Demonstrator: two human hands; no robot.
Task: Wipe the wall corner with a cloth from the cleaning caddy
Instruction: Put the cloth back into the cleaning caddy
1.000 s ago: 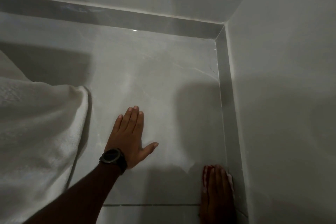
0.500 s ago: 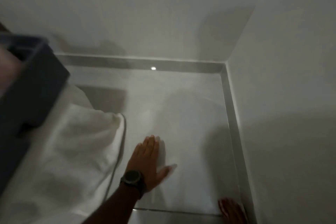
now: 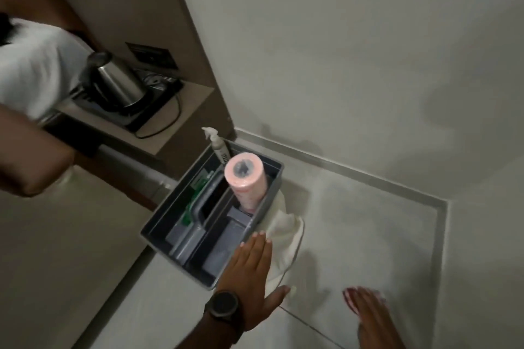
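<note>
A grey cleaning caddy [image 3: 266, 195] stands on the tiled floor by the left wall. It holds a pink roll of cloths [image 3: 246, 178], a spray bottle [image 3: 219, 147] and green items. A white towel [image 3: 285, 235] lies against the caddy's right side. My left hand [image 3: 249, 272], with a black watch on its wrist, is flat with fingers apart at the caddy's near corner, touching the towel. My right hand [image 3: 371, 317] lies low on the floor at the bottom right, a pale bit of cloth [image 3: 379, 296] showing at its fingertips. The wall corner [image 3: 448, 202] is far right.
A steel kettle [image 3: 119, 82] sits on a black tray on a low shelf [image 3: 181, 119] at the left, under a wall socket [image 3: 151, 55]. Another person's white sleeve [image 3: 31, 71] and arm [image 3: 25, 156] fill the left edge. Grey skirting [image 3: 340, 167] runs along both walls.
The view has swung left and up, bringing the caddy, shelf and kettle into sight. My left hand has left the bare tile and now lies by the caddy. My right hand stays low.
</note>
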